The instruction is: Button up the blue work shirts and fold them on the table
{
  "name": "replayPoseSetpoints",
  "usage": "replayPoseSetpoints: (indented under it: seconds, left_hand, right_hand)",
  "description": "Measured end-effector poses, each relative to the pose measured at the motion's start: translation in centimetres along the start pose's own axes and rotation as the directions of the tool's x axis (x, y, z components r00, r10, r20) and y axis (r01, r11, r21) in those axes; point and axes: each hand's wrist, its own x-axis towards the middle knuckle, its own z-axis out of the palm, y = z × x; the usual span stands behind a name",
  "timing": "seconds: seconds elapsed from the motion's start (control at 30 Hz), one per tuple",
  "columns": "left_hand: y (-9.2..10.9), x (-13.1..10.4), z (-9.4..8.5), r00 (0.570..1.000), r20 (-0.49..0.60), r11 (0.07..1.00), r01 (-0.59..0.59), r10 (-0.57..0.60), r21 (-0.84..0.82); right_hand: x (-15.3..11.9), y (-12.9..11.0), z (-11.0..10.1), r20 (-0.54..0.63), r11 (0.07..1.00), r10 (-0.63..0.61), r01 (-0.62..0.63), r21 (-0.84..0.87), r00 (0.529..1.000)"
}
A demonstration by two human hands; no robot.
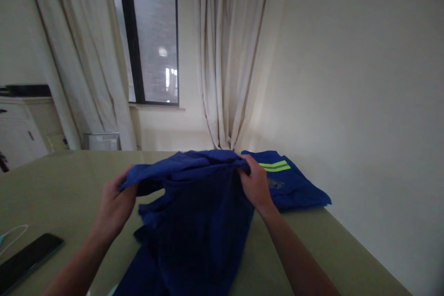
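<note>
A dark blue garment (204, 222) hangs between my two hands, its upper edge lifted above the table and its lower part running down past the bottom of the view. My left hand (118, 199) is closed on the garment's upper left corner. At the upper right corner, my right hand (255, 182) grips the cloth between thumb and fingers. Just behind my right hand lies a folded blue garment (298, 189) with yellow-green stripes and a grey print.
The greenish table (79, 175) meets a bare wall on the right. A black phone (29, 259) lies at the lower left, beside a white loop (15, 230). Curtains (229, 55), a window (156, 32) and a white cabinet (21, 125) stand beyond.
</note>
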Motion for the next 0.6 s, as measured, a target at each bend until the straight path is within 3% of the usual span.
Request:
replayPoseSetpoints:
  seconds: [0.07, 0.13, 0.23, 0.3, 0.4, 0.47, 0.53, 0.6]
  left_hand:
    - [0.5, 0.3, -0.8, 0.996, 0.017, 0.991, -0.085, 0.084, 0.105]
    - [0.3, 0.6, -1.1, 0.995, 0.027, 0.983, -0.101, 0.098, 0.154]
    - [-0.4, 1.1, -1.0, 0.999, -0.008, 0.991, -0.049, 0.050, 0.125]
    - [-0.3, 1.0, -0.4, 0.998, 0.060, 0.997, -0.013, 0.009, 0.072]
    - [1.5, -1.3, 1.4, 0.973, 0.230, 0.998, -0.002, 0.014, -0.055]
    - [3.2, -4.0, 3.1, 0.931, 0.353, 0.990, -0.043, 0.088, -0.133]
    - [4.7, -6.7, 4.7, 0.836, 0.512, 0.979, -0.134, 0.195, -0.153]
    - [5.2, -8.0, 5.6, 0.727, 0.641, 0.969, -0.196, 0.249, -0.153]
  right_hand:
    - [0.8, 0.4, -2.1, -0.182, 0.999, -0.034, 0.028, -0.033, 0.983]
    - [1.3, 1.4, -3.3, -0.217, 0.994, -0.026, 0.003, -0.105, 0.976]
    - [1.7, 3.3, -4.4, -0.150, 0.982, 0.059, -0.084, -0.170, 0.987]
    - [1.8, 3.6, -5.3, -0.085, 0.986, 0.065, -0.077, -0.148, 0.994]
    - [1.2, 0.7, -6.8, 0.096, 0.997, -0.019, 0.026, -0.067, 0.995]
    - [-0.1, -2.6, -7.0, 0.285, 0.996, -0.086, 0.083, 0.022, 0.955]
    - [-1.5, -5.5, -6.2, 0.478, 0.983, -0.169, 0.113, 0.143, 0.862]
    - [-2.4, -6.9, -4.8, 0.559, 0.971, -0.225, 0.134, 0.199, 0.798]
